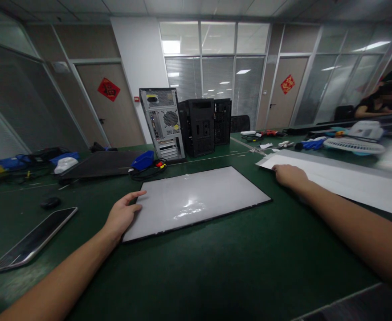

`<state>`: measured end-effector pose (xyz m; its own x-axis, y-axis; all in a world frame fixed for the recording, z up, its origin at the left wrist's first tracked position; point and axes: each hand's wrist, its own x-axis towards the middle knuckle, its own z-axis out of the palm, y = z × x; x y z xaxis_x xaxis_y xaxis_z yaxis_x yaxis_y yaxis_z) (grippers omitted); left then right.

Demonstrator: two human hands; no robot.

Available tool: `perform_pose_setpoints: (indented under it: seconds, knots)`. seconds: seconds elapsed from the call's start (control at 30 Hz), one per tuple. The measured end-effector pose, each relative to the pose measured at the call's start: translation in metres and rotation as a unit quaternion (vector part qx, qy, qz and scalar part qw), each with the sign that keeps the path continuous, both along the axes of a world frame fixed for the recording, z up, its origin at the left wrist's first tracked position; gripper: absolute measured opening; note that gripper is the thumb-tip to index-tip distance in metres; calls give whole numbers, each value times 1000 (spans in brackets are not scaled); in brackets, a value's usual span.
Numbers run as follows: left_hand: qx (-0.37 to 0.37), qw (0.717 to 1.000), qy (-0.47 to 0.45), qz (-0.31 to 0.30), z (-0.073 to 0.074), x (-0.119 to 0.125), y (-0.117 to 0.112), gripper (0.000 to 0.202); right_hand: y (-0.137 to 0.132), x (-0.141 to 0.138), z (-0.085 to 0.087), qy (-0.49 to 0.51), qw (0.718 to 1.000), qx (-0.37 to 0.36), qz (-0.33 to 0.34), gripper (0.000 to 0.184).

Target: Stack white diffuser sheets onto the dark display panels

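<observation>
A white, glossy LCD backlight panel (196, 196) with a thin black frame lies on the green table in front of me. At its left edge is my left hand (122, 214), thumb and index finger on the white face, the other fingers hidden. Off to the right, my right hand (291, 176) pinches the left corner of a large white sheet (346, 178). This sheet has a greyish band along its far side and runs out of view on the right. A gap of bare table separates panel and sheet.
Computer cases (162, 122) stand behind the panel. A tablet-like device (35, 240) and a mouse (51, 203) lie left, before a dark flat panel (105, 162). Blue gloves (312, 143) and a white fan (354, 145) lie far right. Another person (379, 102) sits beyond.
</observation>
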<state>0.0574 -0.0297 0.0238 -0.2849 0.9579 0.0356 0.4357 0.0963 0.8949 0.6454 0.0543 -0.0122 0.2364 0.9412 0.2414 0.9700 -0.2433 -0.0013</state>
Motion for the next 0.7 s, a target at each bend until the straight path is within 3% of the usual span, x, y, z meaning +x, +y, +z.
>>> perform_pose_setpoints:
  seconds: [0.3,0.4,0.47,0.57,0.63,0.7]
  knots:
    - [-5,1000,24,5,1,0,-2,54,-21,-37,21,3,996,87,19,38]
    - [2,1000,23,4,-2,-3,2,54,-30,-58,26,43,981,183,47,38]
    - [5,1000,28,8,-4,-5,4,54,-36,-73,31,81,957,269,75,40]
    - [9,999,32,10,-5,-6,4,53,-46,-97,35,154,914,344,147,43]
    - [3,999,33,8,-5,-6,4,53,-53,-112,36,190,899,325,225,43]
    - [-2,999,38,10,-4,-6,4,53,-60,-128,34,208,888,255,321,42]
